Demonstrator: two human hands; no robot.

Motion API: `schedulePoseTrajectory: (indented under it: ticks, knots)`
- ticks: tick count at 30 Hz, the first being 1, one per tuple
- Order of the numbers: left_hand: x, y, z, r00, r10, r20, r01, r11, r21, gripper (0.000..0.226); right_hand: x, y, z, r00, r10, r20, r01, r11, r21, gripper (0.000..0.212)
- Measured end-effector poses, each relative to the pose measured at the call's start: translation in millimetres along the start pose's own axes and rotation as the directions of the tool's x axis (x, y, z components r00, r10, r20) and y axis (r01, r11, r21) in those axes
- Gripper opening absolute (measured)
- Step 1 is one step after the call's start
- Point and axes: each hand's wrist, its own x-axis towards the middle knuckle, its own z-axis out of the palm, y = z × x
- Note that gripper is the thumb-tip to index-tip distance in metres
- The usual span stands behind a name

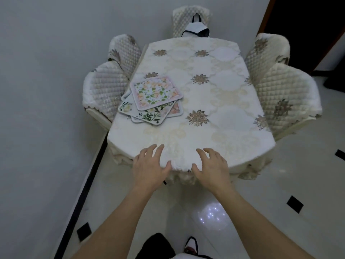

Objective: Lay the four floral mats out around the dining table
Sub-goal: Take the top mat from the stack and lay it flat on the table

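Note:
The floral mats lie in one loose, fanned stack (152, 99) near the left edge of the dining table (229, 116), which wears a cream cloth with brown flower motifs. The top mat (155, 92) has a pink border and orange and green flowers; the ones beneath show only corners. My left hand (150, 165) rests at the near table edge with its fingers spread and holds nothing. My right hand (212, 166) lies beside it on the same edge, fingers apart and empty. Both hands are well short of the stack.
Quilted covered chairs surround the table: two on the left (106, 88), two on the right (285, 92), one at the far end (190, 21) with a white bag (196, 30) on it. A grey wall runs close along the left. Glossy tiled floor lies below.

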Motion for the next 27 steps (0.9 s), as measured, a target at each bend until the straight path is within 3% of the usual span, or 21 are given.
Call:
schedulePoseTrajectory:
  ticks: [10,15,22,27]
  knots:
    - [113.2,-21.7,28.0,0.997,-0.053,0.049,0.053,0.999,0.006,0.065,117.6,-13.8,28.7,0.998,-0.041,0.042,0.042,0.999,-0.018,0.054]
    - [189.8,-47.1,40.3,0.994,-0.044,0.098,0.049,0.997,-0.052,0.064,190.4,-30.2,42.8,0.997,0.009,0.082,-0.006,1.0,-0.03,0.054]
    - [294.0,-92.5,58.7,0.975,-0.148,0.168,0.173,0.973,-0.149,0.067,298.9,-61.4,60.3,0.99,0.069,0.123,-0.064,0.997,-0.05,0.057]
    - [351.7,-119.0,66.0,0.916,-0.334,0.222,0.386,0.886,-0.257,0.069,360.1,-65.5,77.4,0.989,0.087,0.122,-0.085,0.996,-0.027,0.054]
